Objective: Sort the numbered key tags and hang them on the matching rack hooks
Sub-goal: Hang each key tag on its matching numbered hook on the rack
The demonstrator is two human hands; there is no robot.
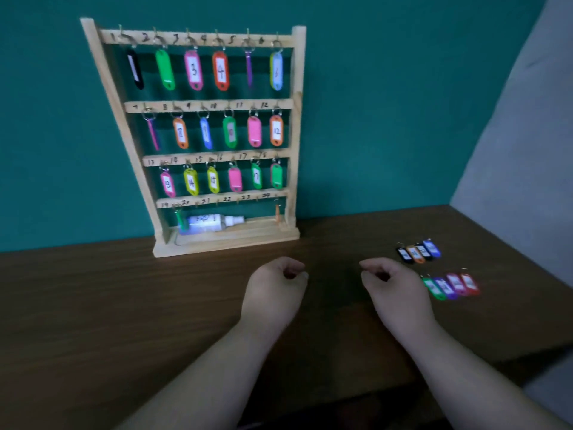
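A wooden key rack (297,128) stands against the teal wall, with four numbered rows of hooks. Coloured tags hang on the top three rows; the bottom row holds a green tag (180,219) at the left end and an orange tag (278,214) at the right end. On the table to the right lie two groups of loose tags: a far group (419,251) and a near group (451,285). My left hand (274,287) and my right hand (390,285) hover over the table in front of the rack, fingers loosely curled, holding nothing.
A white bottle (214,222) lies on the rack's base shelf. The brown wooden table (108,305) ends at a right edge near a grey surface (527,150).
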